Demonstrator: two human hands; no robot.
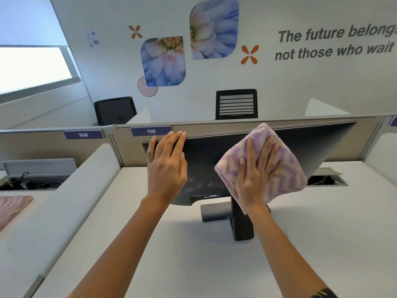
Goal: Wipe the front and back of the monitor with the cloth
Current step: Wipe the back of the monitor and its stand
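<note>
A dark monitor point(311, 147) stands on the white desk point(193, 254) with its stand arm and base point(241, 222) on my side, so its back panel faces me. My left hand point(166, 166) lies flat on the panel's left part, fingers reaching its top edge. My right hand point(255, 171) presses a folded purple-and-cream patterned cloth point(285, 175) flat against the middle of the panel. Dusty smudges point(199, 183) show on the lower panel between my hands.
A grey partition point(214, 126) with labels 109 and 110 runs behind the monitor. An open cable hatch point(328, 179) sits at the right rear of the desk. A rounded white divider point(71, 190) borders the left. Two office chairs point(236, 104) stand beyond the partition.
</note>
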